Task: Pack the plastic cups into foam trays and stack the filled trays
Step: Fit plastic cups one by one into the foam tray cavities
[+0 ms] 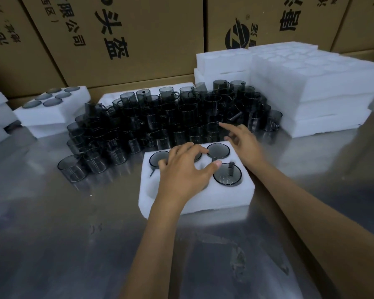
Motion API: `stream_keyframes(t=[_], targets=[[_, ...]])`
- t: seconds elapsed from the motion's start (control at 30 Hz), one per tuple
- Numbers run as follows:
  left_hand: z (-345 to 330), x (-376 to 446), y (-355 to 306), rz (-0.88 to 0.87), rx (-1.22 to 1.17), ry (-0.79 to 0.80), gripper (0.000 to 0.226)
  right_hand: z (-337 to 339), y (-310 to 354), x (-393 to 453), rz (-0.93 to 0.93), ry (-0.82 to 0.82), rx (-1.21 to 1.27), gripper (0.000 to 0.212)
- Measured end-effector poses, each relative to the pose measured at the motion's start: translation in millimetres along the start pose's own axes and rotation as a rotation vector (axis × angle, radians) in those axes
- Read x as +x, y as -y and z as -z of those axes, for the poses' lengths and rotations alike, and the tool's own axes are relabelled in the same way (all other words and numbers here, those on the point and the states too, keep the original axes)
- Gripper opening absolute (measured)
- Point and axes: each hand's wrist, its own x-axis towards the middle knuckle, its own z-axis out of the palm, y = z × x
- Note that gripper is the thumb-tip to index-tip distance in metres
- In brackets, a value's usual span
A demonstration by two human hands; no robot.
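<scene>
A white foam tray (194, 199) is set on the shiny metal tabletop (73, 234), close to the person. Dark see-through plastic cups are seen in its holes — one at the far right (218, 151), one at the near right (227, 175) and one at the far left (158, 159). The near left hole (152, 188) looks empty. The middle holes are hidden by the left hand (185, 169).

The left hand is laid on top of the tray with its fingers (194, 147) spread and bent down over a cup below. It cannot be told if that cup is held or only pushed. The right hand (242, 140) is stretched toward the big pile of loose cups (171, 117) behind the tray. Its fingers are loose and nothing is held yet.

A filled tray (52, 108) is kept at the far left, and empty trays are stacked at the far right (311, 91).

Things could go wrong from here. The pile is packed tight — if one cup is pulled out fast, others may be knocked over and rolled off. If a cup is pushed in crooked, the soft foam may be torn.
</scene>
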Motion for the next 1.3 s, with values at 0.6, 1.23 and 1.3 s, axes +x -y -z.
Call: stream_keyframes(t=[0.6,1.23,1.3], targets=[[0.8,-3.4,-3.9,-0.001,0.045,-0.02,0.037,4.2,-2.3,-25.2,-0.325,-0.343,0.468,0.043],[68.9,-12.0,1.6,0.054,-0.683,0.004,0.01,36.3,132.4,-89.8,0.208,-0.182,0.353,0.033],[71.1,-11.0,7.6,0.074,-0.607,0.005,0.012,34.9,132.3,-91.7,0.214,-0.118,0.315,0.036]])
